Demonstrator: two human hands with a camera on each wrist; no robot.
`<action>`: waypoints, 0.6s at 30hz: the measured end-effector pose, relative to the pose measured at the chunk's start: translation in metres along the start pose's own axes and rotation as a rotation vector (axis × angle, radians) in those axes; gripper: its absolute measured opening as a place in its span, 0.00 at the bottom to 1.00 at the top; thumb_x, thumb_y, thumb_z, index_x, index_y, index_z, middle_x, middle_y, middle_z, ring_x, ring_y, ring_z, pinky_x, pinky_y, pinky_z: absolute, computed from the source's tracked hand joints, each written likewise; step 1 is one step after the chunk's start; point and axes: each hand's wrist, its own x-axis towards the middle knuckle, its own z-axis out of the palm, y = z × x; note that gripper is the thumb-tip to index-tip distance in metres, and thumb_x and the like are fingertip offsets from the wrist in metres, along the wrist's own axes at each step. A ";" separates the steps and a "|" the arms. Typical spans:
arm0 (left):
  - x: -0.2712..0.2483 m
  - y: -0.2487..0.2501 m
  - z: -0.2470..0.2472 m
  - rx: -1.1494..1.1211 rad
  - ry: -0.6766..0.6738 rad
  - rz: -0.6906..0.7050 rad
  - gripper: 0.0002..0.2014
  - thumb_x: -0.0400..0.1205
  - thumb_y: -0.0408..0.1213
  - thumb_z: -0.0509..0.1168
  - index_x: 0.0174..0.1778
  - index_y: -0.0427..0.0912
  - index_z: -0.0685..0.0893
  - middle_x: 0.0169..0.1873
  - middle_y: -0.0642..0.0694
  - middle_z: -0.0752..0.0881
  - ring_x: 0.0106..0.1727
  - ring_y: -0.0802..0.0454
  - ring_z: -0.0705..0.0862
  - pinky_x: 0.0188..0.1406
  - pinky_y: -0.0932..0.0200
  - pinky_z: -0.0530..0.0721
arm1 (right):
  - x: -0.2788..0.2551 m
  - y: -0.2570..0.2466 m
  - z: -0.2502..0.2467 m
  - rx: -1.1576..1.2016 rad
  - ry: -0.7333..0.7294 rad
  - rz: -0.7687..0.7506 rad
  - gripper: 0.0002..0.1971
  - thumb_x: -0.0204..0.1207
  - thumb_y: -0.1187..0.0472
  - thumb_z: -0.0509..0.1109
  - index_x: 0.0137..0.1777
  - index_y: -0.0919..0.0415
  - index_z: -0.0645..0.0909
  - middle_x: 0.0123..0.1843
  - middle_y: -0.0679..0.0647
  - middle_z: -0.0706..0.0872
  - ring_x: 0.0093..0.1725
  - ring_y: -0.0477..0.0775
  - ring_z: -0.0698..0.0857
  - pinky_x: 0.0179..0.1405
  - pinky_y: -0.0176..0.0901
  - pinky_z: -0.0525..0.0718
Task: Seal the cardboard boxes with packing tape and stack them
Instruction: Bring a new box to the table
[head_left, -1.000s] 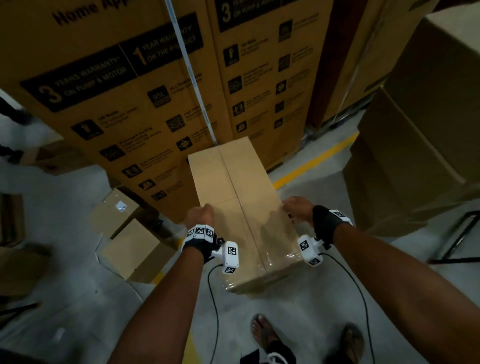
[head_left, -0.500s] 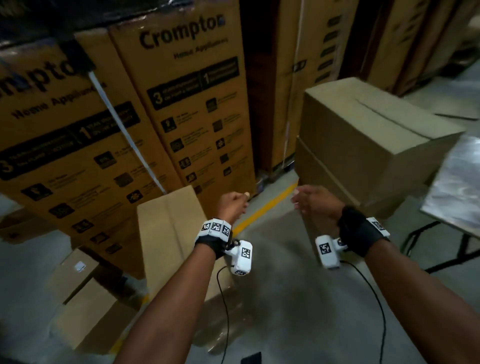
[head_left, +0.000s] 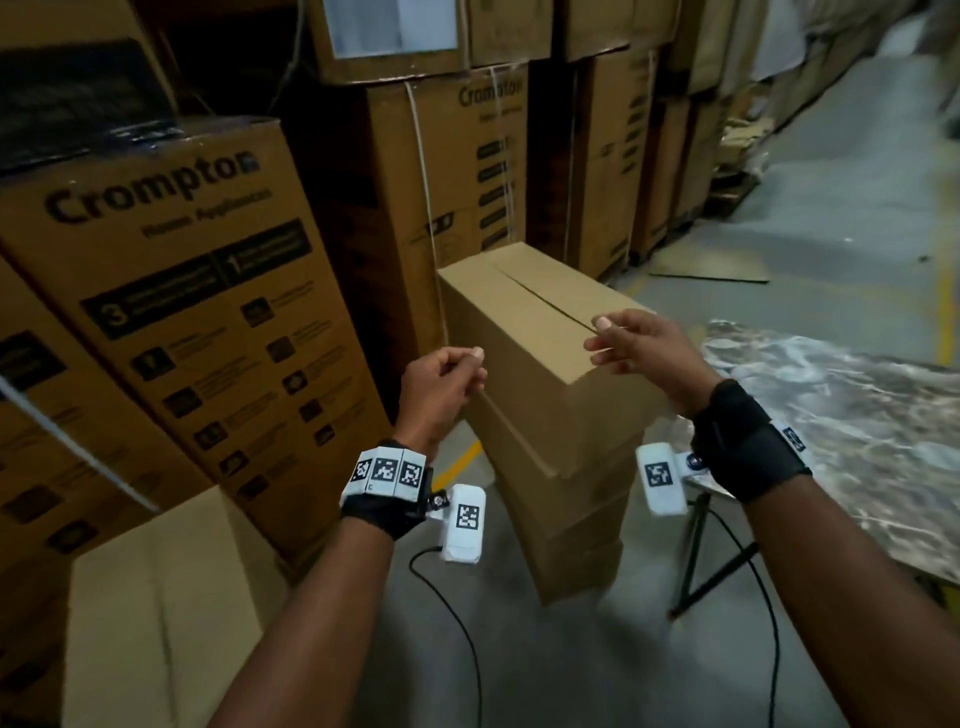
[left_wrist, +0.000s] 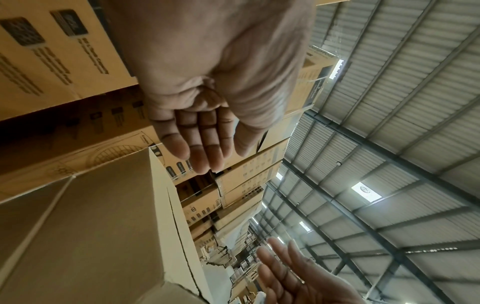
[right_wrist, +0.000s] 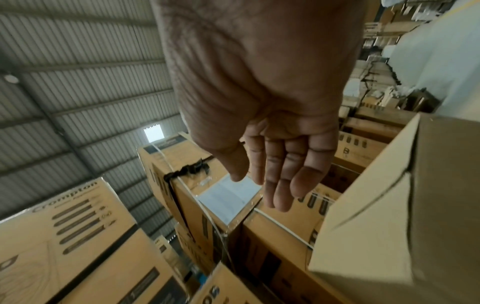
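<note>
- Left hand (head_left: 441, 382): raised in front of the chest, fingers loosely curled, holding nothing. The left wrist view shows the fingers (left_wrist: 200, 142) nearly straight and the palm bare. It hangs just short of the near left edge of the top plain box (head_left: 540, 338), not touching it.
- Right hand (head_left: 641, 348): fingers relaxed and spread, empty, hovering over the near right corner of the same box. Contact cannot be told from the head view. The right wrist view shows air between the fingers (right_wrist: 283, 172) and the box corner (right_wrist: 389, 205).
- Judgement: both hands flank the box's near end, likely to grip it by its sides for taping.
- Top plain box: lies on a stack of plain boxes (head_left: 566, 509) on the floor (head_left: 597, 665). Its centre seam (head_left: 545, 301) appears as a dark open slit; no tape is visible on it, so it is probably unsealed.
- Foil-covered table (head_left: 831, 415): just right of the stack.
- Versus 1.0 s ago: the hands have let go of the taped box (head_left: 156, 597), now at lower left on the floor against the printed Crompton cartons (head_left: 182, 312). The view has swung right.
- No tape roll in view.
</note>
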 end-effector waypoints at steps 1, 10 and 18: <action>0.010 0.001 0.006 0.001 0.004 0.015 0.05 0.86 0.42 0.72 0.48 0.44 0.90 0.38 0.48 0.92 0.38 0.59 0.88 0.36 0.65 0.84 | 0.009 0.001 -0.009 0.008 0.014 -0.006 0.12 0.89 0.53 0.68 0.65 0.57 0.85 0.55 0.57 0.93 0.50 0.52 0.91 0.52 0.48 0.87; 0.135 -0.025 0.054 -0.091 0.220 0.005 0.01 0.84 0.40 0.73 0.49 0.48 0.89 0.43 0.46 0.92 0.43 0.54 0.87 0.43 0.59 0.84 | 0.108 0.030 -0.070 -0.048 0.167 0.003 0.13 0.88 0.55 0.70 0.66 0.62 0.85 0.55 0.60 0.93 0.51 0.53 0.89 0.50 0.46 0.84; 0.213 -0.085 0.101 0.076 0.204 -0.333 0.29 0.85 0.51 0.70 0.78 0.37 0.78 0.70 0.37 0.83 0.67 0.41 0.82 0.68 0.46 0.81 | 0.197 0.102 -0.110 -0.231 0.233 0.206 0.24 0.83 0.50 0.75 0.75 0.59 0.81 0.66 0.57 0.87 0.64 0.56 0.86 0.67 0.53 0.85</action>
